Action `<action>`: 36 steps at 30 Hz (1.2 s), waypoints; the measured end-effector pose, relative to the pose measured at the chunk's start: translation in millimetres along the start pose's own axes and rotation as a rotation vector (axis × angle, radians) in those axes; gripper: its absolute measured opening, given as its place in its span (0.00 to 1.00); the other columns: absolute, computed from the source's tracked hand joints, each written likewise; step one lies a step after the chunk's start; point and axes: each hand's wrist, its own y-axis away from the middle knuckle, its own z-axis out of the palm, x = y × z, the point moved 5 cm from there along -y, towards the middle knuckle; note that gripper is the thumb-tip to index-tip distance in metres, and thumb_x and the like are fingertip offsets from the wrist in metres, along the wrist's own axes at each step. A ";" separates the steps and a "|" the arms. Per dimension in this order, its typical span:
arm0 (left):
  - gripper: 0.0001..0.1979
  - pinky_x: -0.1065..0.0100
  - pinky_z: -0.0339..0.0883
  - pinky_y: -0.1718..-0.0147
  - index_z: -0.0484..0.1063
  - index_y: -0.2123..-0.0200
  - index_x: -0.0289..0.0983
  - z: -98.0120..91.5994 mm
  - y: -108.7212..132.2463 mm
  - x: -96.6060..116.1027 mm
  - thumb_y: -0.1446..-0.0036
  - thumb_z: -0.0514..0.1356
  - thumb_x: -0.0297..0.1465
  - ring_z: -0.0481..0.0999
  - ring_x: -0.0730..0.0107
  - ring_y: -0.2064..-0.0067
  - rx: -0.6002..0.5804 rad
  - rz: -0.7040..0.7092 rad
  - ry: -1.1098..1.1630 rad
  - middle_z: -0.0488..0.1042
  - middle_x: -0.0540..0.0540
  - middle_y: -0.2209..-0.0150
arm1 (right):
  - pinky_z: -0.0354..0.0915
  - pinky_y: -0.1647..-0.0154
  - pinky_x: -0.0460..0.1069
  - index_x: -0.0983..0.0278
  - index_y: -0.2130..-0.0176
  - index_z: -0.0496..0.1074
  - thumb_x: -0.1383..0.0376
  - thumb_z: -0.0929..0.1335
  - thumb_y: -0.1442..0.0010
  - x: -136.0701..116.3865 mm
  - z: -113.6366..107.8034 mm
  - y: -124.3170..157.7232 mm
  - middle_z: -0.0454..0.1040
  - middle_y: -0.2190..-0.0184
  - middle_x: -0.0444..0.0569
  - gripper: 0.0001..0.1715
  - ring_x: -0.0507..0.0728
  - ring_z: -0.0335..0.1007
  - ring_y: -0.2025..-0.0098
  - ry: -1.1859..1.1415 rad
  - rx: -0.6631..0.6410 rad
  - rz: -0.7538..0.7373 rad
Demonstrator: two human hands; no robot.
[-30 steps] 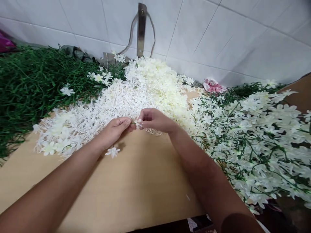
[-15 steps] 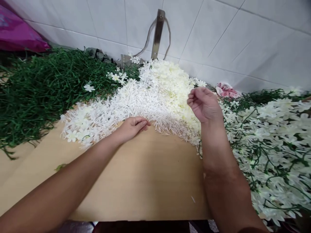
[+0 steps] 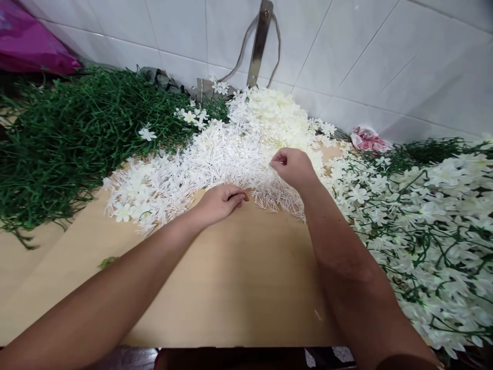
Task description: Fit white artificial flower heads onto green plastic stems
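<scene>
White flower pieces (image 3: 215, 159) lie heaped across the middle of the worktop (image 3: 246, 277), just beyond both hands. At the far left, a dense mass of green stems (image 3: 73, 139) spreads to the picture's side, its fringe trailing onto the board. A small green scrap (image 3: 108, 262) rests beside the left forearm (image 3: 127, 282). The left hand (image 3: 221, 203) is at the heap's near edge, thumb and fingers pressed together; whether anything is pinched there I cannot tell. Open room runs between the forearms down to the worktop's straight near edge. The right hand (image 3: 295, 167) is over the heap's right part, near the cream petals (image 3: 277, 113), fingers curled and thumb against forefinger; what they may pinch is too small to make out. Flower sprays (image 3: 442, 231) crowd the right side, close against the right forearm (image 3: 346, 252).

The worktop is smooth and pale brown. Behind it, left to right, come a magenta bag (image 3: 34, 41), a metal strip (image 3: 259, 46) with a cord looped at it, and a pink-and-white cloth (image 3: 370, 140), before a pale tiled wall (image 3: 346, 56).
</scene>
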 end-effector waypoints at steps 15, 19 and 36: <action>0.12 0.67 0.64 0.64 0.77 0.67 0.36 -14.9 -7.7 16.9 0.44 0.56 0.35 0.73 0.66 0.66 0.012 0.013 -0.024 0.77 0.45 0.68 | 0.63 0.75 0.48 0.67 0.61 0.70 0.71 0.66 0.42 19.2 -12.4 -24.2 0.72 0.77 0.45 0.07 0.48 0.65 0.78 -0.639 0.043 0.107; 0.10 0.65 0.62 0.62 0.78 0.64 0.38 -50.3 -52.2 54.6 0.44 0.58 0.32 0.73 0.64 0.64 0.300 0.069 -0.225 0.78 0.44 0.65 | 0.61 0.75 0.47 0.66 0.62 0.72 0.68 0.64 0.40 19.5 -17.9 -22.1 0.73 0.77 0.45 0.08 0.48 0.64 0.79 -0.589 0.069 0.055; 0.02 0.64 0.62 0.58 0.71 0.70 0.34 -104.1 -110.3 72.2 0.46 0.61 0.27 0.69 0.67 0.64 0.658 0.006 -0.100 0.70 0.45 0.68 | 0.65 0.68 0.52 0.63 0.73 0.74 0.74 0.68 0.50 10.7 7.9 -11.0 0.75 0.74 0.51 0.07 0.55 0.69 0.71 -0.048 -0.189 -0.019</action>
